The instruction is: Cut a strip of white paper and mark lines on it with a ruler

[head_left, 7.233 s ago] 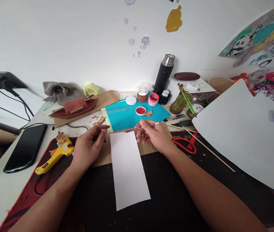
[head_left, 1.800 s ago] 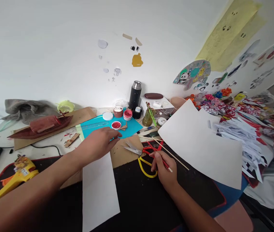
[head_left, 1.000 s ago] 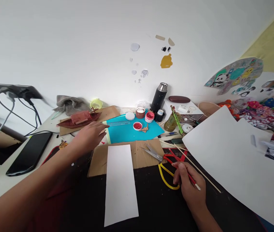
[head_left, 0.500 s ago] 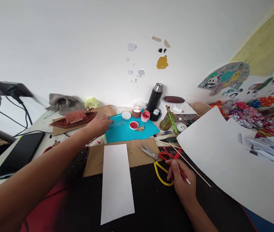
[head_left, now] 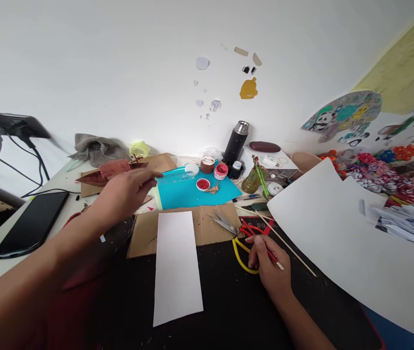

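Note:
A clear ruler (head_left: 177,177) is pinched at its left end by my left hand (head_left: 130,189), raised over the blue sheet (head_left: 185,197). My right hand (head_left: 271,262) is closed round a red pencil (head_left: 275,260), its white eraser end toward me. Close by that hand lie scissors (head_left: 242,255) with red and yellow handles, their blades apart on the cardboard (head_left: 143,238). A white paper strip (head_left: 177,272) lies between my hands, its far end on the cardboard and its near part on the black mat (head_left: 228,311).
Open red paint pots (head_left: 221,170) and a red-filled lid (head_left: 203,184) stand on the blue sheet. Behind are a black thermos (head_left: 236,143) and a brush jar (head_left: 251,182). A red model boat (head_left: 92,177) and a phone (head_left: 31,223) sit left; large white paper (head_left: 341,248) lies right.
My left hand has lifted the ruler off the blue sheet and drawn it nearer to me and leftward. My right hand keeps the pencil in about the same place.

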The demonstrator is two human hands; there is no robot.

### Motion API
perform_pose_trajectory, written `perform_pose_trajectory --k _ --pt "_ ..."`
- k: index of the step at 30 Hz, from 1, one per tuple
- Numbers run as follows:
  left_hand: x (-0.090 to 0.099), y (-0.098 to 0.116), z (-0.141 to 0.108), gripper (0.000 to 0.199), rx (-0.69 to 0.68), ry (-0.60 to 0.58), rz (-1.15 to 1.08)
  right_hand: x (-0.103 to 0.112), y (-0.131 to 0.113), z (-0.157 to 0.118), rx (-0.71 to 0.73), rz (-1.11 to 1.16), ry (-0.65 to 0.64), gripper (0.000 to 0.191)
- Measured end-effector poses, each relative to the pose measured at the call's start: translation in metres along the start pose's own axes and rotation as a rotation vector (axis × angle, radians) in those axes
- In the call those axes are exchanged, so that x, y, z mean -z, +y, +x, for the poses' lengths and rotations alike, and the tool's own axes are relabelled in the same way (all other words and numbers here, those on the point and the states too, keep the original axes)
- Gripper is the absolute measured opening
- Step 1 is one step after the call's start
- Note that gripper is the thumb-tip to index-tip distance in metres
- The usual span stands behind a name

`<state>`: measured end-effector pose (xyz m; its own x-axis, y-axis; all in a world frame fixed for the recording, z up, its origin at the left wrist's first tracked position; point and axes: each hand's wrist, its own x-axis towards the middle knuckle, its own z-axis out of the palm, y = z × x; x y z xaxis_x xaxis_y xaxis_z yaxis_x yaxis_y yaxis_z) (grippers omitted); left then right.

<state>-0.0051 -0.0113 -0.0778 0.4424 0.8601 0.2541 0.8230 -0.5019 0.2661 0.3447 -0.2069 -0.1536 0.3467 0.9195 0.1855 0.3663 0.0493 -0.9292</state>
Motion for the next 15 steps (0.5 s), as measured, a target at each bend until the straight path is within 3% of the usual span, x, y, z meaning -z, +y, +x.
perform_pose_trajectory --k 7,15 --pt "-0.023 0.038 -0.072 0.042 -0.143 -0.121 -0.181 -0.012 -0.021 0.017 -0.004 0.075 -0.204 0.043" --pt "-0.039 0.045 -0.085 0.035 -0.144 -0.084 -0.238 -0.039 -0.038 0.054 0.205 -0.093 -0.392 0.028"
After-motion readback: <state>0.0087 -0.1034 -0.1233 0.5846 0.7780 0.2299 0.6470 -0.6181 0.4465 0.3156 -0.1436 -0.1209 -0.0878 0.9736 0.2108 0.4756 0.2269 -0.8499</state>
